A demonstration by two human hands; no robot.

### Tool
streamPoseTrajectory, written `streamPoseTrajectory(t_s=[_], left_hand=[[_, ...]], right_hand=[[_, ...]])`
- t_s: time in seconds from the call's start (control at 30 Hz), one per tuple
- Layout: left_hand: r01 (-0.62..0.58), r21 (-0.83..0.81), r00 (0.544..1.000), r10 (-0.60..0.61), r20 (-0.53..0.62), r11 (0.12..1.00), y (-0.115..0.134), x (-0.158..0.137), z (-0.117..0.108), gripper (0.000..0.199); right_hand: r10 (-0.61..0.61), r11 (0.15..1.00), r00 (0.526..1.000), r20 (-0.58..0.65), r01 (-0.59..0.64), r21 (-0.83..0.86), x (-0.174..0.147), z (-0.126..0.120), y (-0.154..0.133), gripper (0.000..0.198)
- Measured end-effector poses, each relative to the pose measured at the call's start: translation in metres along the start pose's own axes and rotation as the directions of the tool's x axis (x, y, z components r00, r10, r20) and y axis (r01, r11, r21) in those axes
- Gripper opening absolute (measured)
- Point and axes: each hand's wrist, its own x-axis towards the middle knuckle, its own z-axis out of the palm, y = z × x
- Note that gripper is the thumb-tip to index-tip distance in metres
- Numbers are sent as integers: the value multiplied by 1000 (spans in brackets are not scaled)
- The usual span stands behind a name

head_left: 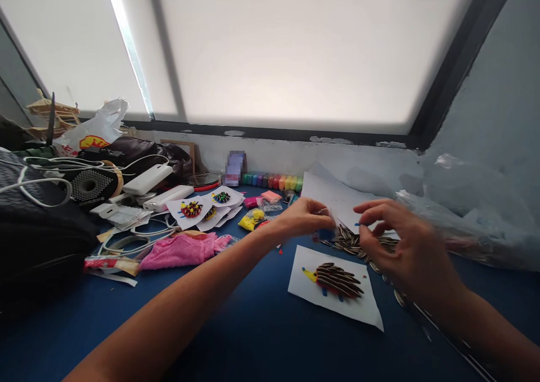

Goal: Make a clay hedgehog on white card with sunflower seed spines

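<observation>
fingers (379, 204) of the right hand (407, 247) are pinched on a tiny blue bit (357, 224), and a blue packet (326, 234) is clamped in the left hand (306, 216). the seed-covered hedgehog (338, 281) is stuck on white paper (304, 293), on the tabletop (236, 331) nearby.

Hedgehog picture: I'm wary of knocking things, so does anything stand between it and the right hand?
Nothing visible stands between the right hand and the hedgehog picture. Loose striped seeds lie low on the blue table, beyond the picture and off its right side.
</observation>
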Motion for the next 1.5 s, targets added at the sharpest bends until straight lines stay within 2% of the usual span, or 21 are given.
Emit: streamPoseTrajectory(t_s=[0.07,0.1,0.2,0.27,0.37,0.5,0.53,0.57,0.6,0.63,0.67,0.7,0.77,0.83,0.9,0.97,1.07,1.17,1.3,1.43,1.5], left_hand=[[19,159,998,-9,-68,987,-7,2,-8,18],[39,246,996,-17,-92,969,-11,3,-12,28],[83,562,990,-1,-144,823,-27,5,-20,33],[101,666,986,14,-165,739,-35,6,-21,31],[114,735,976,63,-208,669,-40,5,-20,40],[42,847,946,251,-204,530,-27,1,-13,51],[10,869,924,328,-198,495,-21,-1,-9,48],[-20,867,894,397,-208,498,-14,-2,-6,42],[-68,836,872,440,-216,545,-7,-3,-2,35],[-115,763,868,438,-234,636,-1,-4,2,28],[-141,636,898,368,-240,759,5,-5,6,21],[-148,465,952,253,-173,873,9,-5,10,23],[-102,154,993,109,-37,983,12,-6,14,29],[-44,-57,998,47,50,997,11,-6,16,31],[-24,-173,996,38,79,985,8,-6,15,31],[-25,-246,994,51,100,969,5,-6,14,33],[-7,-329,978,75,194,944,4,-6,13,39],[47,-398,955,76,288,916,6,-6,15,45],[61,-415,944,82,318,908,8,-7,18,42],[20,-397,962,91,258,918,7,-8,20,32],[5,-397,977,81,199,918,8,-8,20,28]], right_hand=[[78,995,997,-24,-76,72,2,-4,-2,15],[101,989,995,-19,-98,109,3,-6,-2,15],[144,968,986,85,-158,196,3,-9,-4,13],[209,943,956,207,-253,216,2,-10,-5,17],[265,895,905,333,-360,265,4,-10,-5,20],[281,832,878,387,-423,358,7,-7,-2,28],[287,824,875,390,-433,364,7,-6,-1,30],[291,821,876,384,-434,370,7,-5,0,31],[292,821,884,364,-427,378,7,-4,1,31],[290,824,896,335,-412,389,6,-3,2,31],[285,827,909,303,-393,402,5,-3,2,31],[275,832,922,272,-370,414,5,-3,2,30],[244,848,941,233,-324,420,4,-3,2,29],[231,861,950,212,-301,410,4,-4,1,29],[236,871,953,190,-294,393,4,-5,1,32],[224,896,960,166,-270,351,4,-5,1,34],[123,965,986,110,-145,220,2,-3,3,32],[42,988,998,56,-50,148,2,-1,4,34],[102,976,994,42,-108,191,3,-1,2,41],[221,934,961,166,-258,248,4,-3,0,42],[238,926,947,215,-288,245,4,-3,0,41]])
